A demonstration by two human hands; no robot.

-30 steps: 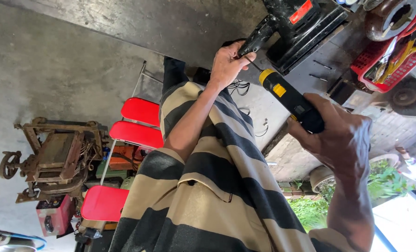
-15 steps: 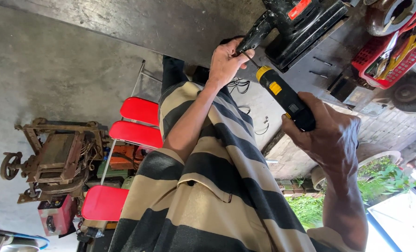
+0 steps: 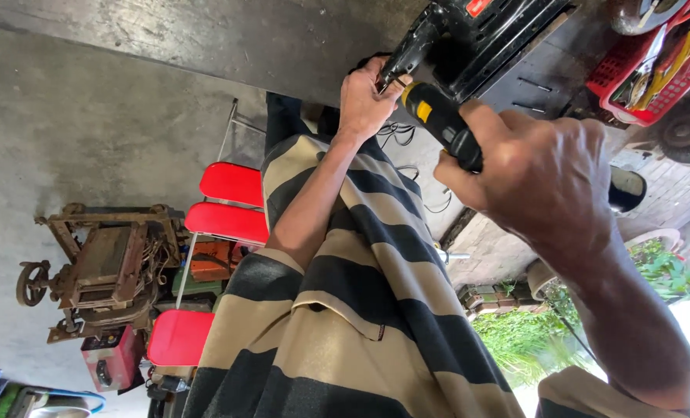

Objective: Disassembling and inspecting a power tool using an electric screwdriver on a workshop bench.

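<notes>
Both my hands have closed in: right hand (image 3: 542,182) fully wrapped round the yellow-black screwdriver (image 3: 442,125), left hand (image 3: 367,97) pinching its tip against the black machine (image 3: 477,35), so driving continues.

Tan-and-black striped shirt (image 3: 360,310), yellow-and-black screwdriver (image 3: 442,124), red chairs (image 3: 229,203).

Screwdriver (image 3: 442,124): handle of black and yellow plastic, slightly glossy. Black machine body (image 3: 477,35): matt, scuffed, with a metal part. Shirt (image 3: 345,310): soft woven cloth, striped tan and dark. Chairs (image 3: 229,201): glossy red seats. Old machine (image 3: 105,271): rusted rough metal. Floor (image 3: 89,101): dull concrete.
</notes>
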